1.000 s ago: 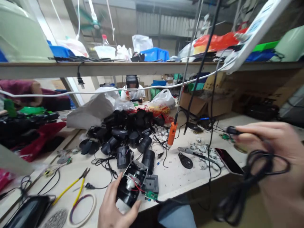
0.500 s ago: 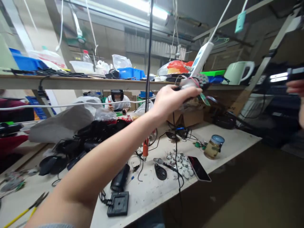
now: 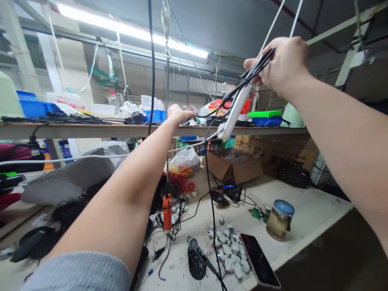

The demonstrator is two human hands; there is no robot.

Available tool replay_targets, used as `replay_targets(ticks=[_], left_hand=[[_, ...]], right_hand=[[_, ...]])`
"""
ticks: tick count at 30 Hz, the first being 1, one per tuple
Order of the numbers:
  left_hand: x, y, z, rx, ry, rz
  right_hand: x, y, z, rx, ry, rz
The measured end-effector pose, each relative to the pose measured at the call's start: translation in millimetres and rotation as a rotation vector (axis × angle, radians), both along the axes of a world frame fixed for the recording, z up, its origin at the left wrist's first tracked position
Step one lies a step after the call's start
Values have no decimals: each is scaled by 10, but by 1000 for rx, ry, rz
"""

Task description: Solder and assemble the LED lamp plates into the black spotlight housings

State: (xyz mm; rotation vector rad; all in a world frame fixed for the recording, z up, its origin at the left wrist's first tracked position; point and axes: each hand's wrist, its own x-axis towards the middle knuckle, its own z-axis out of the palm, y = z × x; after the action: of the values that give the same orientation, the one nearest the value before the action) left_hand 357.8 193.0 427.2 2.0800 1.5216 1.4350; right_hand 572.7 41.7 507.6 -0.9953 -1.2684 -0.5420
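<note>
My left hand reaches out to the shelf, fingers curled over a dark part that rests there; what it grips is mostly hidden. My right hand is raised high at the upper right, closed on a black cable and plug at the top of a hanging white power strip. The black cable runs down from that hand toward the bench.
On the bench lie an orange tool, a phone, a jar with a blue lid, a pile of small white parts, a cardboard box and black housings. Blue bins and bags fill the shelf.
The view has tilted up. My left hand has moved the part to the shelf. My right hand has risen with the black cable to the power strip.
</note>
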Motion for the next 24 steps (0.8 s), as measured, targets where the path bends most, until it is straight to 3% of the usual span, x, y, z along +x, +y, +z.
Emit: replay_targets(ticks=[3,5,9,12,15,17,19,21,22,24], left_hand=[[21,122,-88,4,26,-1],[35,182,-138,20,68,-7],[85,352,-91,-6,165,13],[68,418,-37,25,151,26],[4,149,-233,302,-75,5],[30,-266,-561,590,-306,-175],[183,-757,-974,677,-437,-468],[461,-1157,-1333,437,-382,-848],[624,-1279,-1450,196,-389,-950],[932,-1346,-1528,-367,-546,-1030]], right_hand=[[-185,-17,32,-225,-67,-185],[-243,11,25,-228,-22,-203],[-209,183,35,-216,42,-82],[-199,264,34,-298,-30,-212],[-256,257,30,-388,-94,-411],[-296,240,45,-423,-205,-563],[-320,234,71,-421,-340,-708],[-330,241,94,-429,-425,-820],[-332,246,100,-449,-451,-860],[-333,254,97,-513,-490,-921]])
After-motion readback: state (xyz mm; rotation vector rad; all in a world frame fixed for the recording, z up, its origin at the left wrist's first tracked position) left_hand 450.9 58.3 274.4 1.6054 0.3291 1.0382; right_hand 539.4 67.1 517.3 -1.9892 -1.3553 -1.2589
